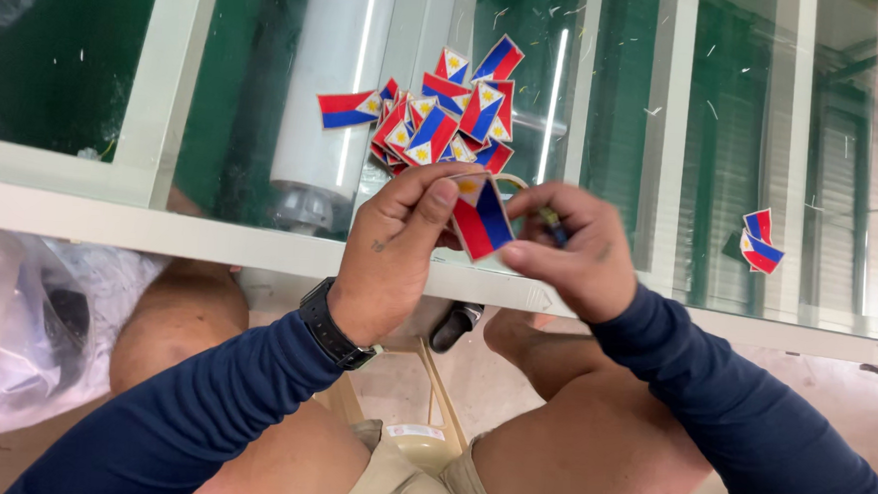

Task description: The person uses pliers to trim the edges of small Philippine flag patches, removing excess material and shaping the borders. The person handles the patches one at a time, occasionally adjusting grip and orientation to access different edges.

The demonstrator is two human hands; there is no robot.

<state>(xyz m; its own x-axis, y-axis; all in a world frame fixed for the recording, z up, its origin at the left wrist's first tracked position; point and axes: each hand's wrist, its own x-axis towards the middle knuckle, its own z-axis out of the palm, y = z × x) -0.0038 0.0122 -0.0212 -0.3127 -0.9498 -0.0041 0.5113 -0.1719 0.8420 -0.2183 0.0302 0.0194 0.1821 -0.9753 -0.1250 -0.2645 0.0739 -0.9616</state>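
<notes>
Both hands pinch one flag patch (481, 217) above the glass table (259, 240): left hand (394, 255) at its nine o'clock, right hand (569, 249) at three, long axis tilted toward five.

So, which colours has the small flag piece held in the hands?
Flag piece: red and blue, white corner with yellow; head view.

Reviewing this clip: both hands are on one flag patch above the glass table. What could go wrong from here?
1. The flag patch is pinched only at its edges by the left hand and right hand, near the table's front edge; a slipped grip could drop it to the floor.
2. The loose pile of patches lies just beyond the hands; a careless reach might scatter it.
</notes>
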